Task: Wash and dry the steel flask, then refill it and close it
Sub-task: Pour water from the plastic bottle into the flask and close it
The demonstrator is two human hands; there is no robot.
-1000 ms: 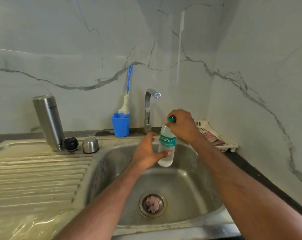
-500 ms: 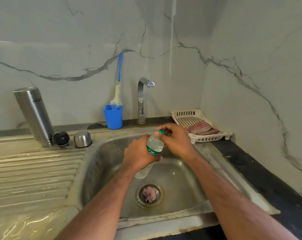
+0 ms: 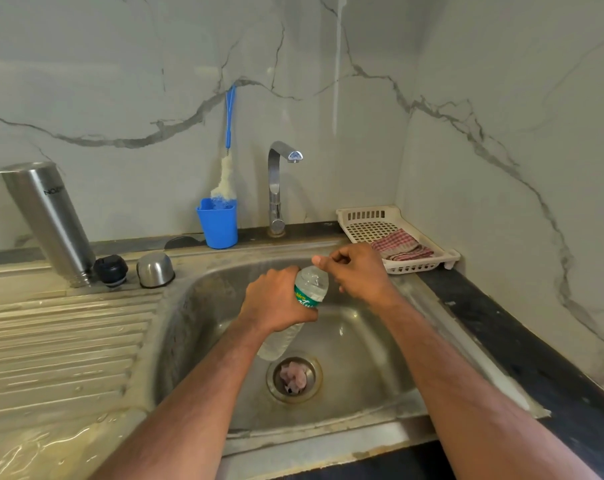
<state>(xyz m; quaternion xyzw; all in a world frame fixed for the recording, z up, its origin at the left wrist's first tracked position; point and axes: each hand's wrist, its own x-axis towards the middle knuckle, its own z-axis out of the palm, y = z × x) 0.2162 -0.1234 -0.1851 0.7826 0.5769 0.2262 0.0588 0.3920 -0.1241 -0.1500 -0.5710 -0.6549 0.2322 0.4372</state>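
My left hand grips the clear plastic water bottle over the steel sink; my right hand is curled at its neck, contents unseen. The green cap visible a second ago no longer shows. The brushed steel flask stands inverted at the draining board's back edge: rigid, probably wet and slippery; best gripped mid-body.

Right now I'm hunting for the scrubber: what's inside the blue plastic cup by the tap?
A bottle brush with a white fluffy head and blue handle stands in the blue plastic cup, leaning on the wall. The cup's wall hides the brush tip and the bottom.
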